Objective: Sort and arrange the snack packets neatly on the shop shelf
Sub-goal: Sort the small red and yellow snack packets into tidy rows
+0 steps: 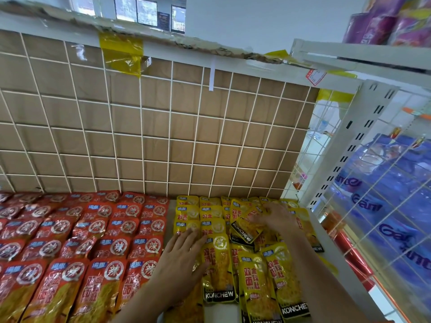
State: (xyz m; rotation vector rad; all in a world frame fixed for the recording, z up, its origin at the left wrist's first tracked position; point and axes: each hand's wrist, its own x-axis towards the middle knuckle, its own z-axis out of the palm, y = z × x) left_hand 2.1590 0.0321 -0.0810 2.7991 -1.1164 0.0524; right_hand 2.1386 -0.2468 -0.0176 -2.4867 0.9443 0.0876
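Note:
Red snack packets (pixel 98 241) lie in overlapping rows across the left of the shelf. Yellow KONCHEW packets (pixel 219 269) fill the right part, neat on their left, jumbled on their right. My left hand (pixel 180 259) lies flat with straight fingers on the leftmost column of yellow packets. My right hand (pixel 272 216) reaches further back, fingers curled over a tilted yellow packet (pixel 246 227) in the jumbled pile; its grip is partly hidden.
A white wire grid backed with brown cardboard (pixel 151 136) closes the shelf's back. A white slotted upright (pixel 349 145) and the shelf's right rim (pixel 326 243) bound the right side. Blue packs (pixel 391 206) hang behind a side grid. Purple packs (pixel 391 22) sit on an upper shelf.

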